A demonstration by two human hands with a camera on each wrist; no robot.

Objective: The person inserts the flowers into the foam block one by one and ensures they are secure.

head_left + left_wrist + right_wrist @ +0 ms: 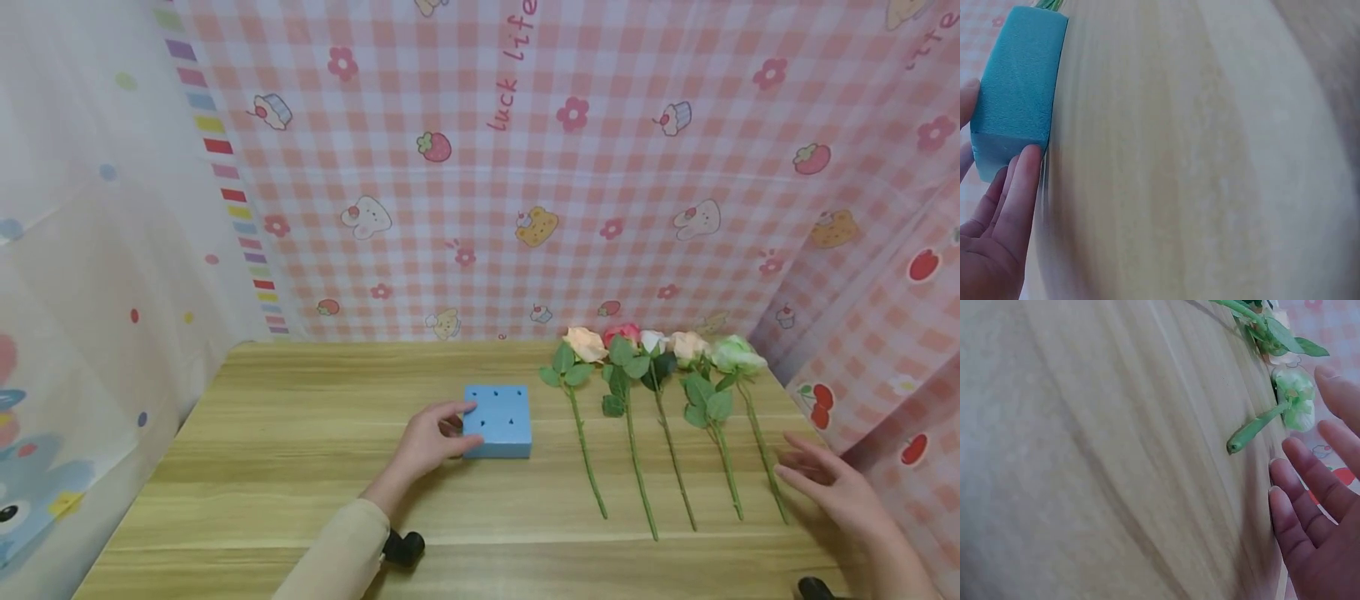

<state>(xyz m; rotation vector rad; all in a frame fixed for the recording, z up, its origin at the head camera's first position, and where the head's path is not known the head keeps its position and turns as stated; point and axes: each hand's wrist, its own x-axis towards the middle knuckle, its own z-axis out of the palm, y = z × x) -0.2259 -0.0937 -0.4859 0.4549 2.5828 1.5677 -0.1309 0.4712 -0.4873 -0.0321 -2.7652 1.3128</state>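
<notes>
My left hand [431,442] is at the left side of a blue foam block [498,421] with several small holes in its top. Thumb and index finger touch the block's left edge in the head view; the left wrist view has fairly straight fingers [1025,181] against its end face. At the right, my right hand [836,492] hovers by the lower stem of a pale green artificial rose [738,357], fingers spread and holding nothing. In the right wrist view that rose's cut stem end [1235,445] points toward the camera, apart from the fingertips.
Left of the green rose lie a cream rose [692,346], a white rose [654,342], a pink-red rose [622,335] and a peach rose [585,343], stems toward me. They rest on a wooden table [300,433]. Printed cloth [480,183] hangs behind and at the sides.
</notes>
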